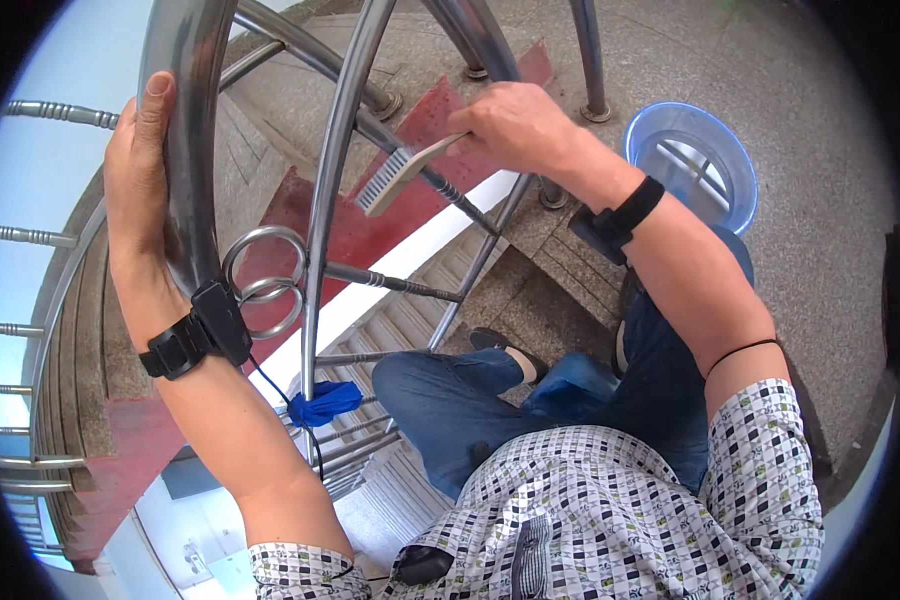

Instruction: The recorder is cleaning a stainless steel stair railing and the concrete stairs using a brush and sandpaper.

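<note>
My left hand (135, 185) is closed round the thick steel handrail (195, 140), its thumb pointing up along the near side and most of its fingers hidden. In my right hand (520, 125) is a brush (407, 180) with a pale body and light grey bristles, gripped by its handle. The bristles face left, close to the slanting metal bars (335, 150) of the railing. Whether they touch a bar I cannot tell. Two joined steel rings (270, 287) decorate the railing below the handrail.
A clear basin with a blue rim (753, 185) stands on the speckled stone floor at the right, holding what looks like water. Stairs (390, 325) drop away beyond the railing. A blue cloth (325, 403) is tied round a post, and another blue thing (570, 385) lies between my legs.
</note>
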Motion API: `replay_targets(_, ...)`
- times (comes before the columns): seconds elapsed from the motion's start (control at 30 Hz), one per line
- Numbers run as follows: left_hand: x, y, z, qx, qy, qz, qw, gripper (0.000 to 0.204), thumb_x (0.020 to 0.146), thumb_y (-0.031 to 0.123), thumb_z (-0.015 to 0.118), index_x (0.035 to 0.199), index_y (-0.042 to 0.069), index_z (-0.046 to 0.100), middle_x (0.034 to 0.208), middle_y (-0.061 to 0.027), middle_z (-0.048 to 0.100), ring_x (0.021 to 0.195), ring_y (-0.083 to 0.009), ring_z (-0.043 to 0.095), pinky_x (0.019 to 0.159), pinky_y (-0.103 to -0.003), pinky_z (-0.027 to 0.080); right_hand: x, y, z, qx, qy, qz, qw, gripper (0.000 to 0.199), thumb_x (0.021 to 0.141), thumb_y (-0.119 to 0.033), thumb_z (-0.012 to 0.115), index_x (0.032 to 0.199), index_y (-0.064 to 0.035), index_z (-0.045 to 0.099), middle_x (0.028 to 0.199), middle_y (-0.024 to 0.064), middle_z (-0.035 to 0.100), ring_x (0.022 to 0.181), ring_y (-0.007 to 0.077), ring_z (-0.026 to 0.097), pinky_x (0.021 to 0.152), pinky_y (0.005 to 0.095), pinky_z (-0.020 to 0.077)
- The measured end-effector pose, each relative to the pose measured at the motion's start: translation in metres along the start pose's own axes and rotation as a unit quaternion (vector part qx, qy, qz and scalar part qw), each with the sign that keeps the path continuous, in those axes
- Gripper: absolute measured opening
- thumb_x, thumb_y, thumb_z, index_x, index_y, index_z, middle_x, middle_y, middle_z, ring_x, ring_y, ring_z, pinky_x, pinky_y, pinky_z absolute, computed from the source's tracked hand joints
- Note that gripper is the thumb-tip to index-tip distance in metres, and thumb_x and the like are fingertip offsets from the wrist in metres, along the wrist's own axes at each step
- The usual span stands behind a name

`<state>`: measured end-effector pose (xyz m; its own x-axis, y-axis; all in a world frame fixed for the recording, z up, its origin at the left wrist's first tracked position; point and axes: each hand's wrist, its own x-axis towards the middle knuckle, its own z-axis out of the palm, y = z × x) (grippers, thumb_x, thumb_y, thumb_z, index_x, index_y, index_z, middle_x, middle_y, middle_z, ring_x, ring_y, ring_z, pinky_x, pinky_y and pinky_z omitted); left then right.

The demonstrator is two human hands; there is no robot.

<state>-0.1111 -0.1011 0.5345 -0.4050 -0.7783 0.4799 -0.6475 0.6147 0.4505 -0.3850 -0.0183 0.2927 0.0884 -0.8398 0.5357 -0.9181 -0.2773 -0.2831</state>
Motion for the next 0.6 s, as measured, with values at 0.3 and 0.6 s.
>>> replay_targets(0.3, 0.003, -0.005, -0.001, 0.026, -0.016, -0.013, 0.999, 0.089, 0.083, 0.087, 0.056, 0.11, 0.003, 0.069, 0.093, -0.0084, 0.064, 0.09, -0.0192, 0.063, 0.085, -0.032, 0.048, -0.006, -0.01, 0.01, 0.005, 0.023, -0.005, 1.0, 0.017, 0.087, -0.03, 0.073, 0.088, -0.0131, 0.072, 0.074, 0.009, 0.068, 0.079, 0.0315, 0.07, 0.07, 0.0448, 0.0544)
replay_targets(0.6, -0.004, 0.001, 0.002, 0.0, 0.007, -0.009, 1.0, 0.088, 0.082, 0.088, 0.056, 0.105, 0.004, 0.069, 0.082, -0.0055, 0.063, 0.078, -0.0171, 0.064, 0.072, -0.03, 0.048, -0.02, 0.029, -0.023, -0.033, 0.058, 0.004, 0.998, 0.02, 0.088, -0.033, 0.072, 0.103, -0.0195, 0.076, 0.082, 0.0093, 0.073, 0.084, 0.0336, 0.071, 0.072, 0.0476, 0.0559)
